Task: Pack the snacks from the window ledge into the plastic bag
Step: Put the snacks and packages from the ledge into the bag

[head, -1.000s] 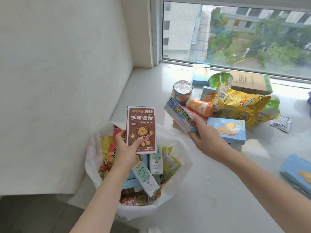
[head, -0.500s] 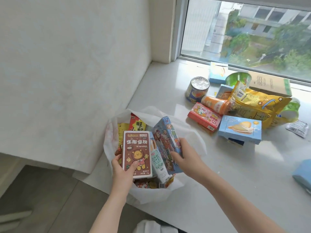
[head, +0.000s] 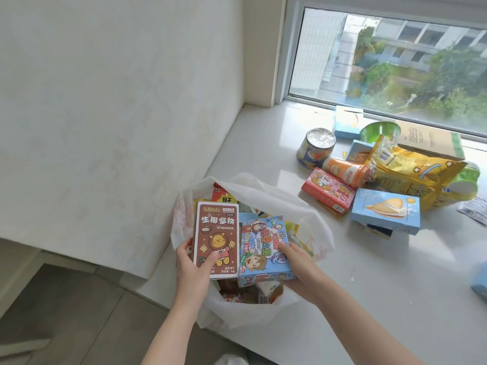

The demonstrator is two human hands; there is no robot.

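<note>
brown box (head: 216,233) pinched in our left grip (head: 193,270), blue box (head: 263,246) clasped in our right grip (head: 300,264), both over the full plastic bag (head: 297,206) at the window ledge (head: 369,299) edge; dropped carelessly, we fear the bag slumps off.

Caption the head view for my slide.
Left hand holds the brown box, right hand the blue box, over the plastic bag.

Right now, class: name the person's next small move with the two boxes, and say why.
Probably release both into the plastic bag: the left hand grips the brown box, the right hand the blue box, both over its open mouth, and more snacks wait on the ledge.
</note>
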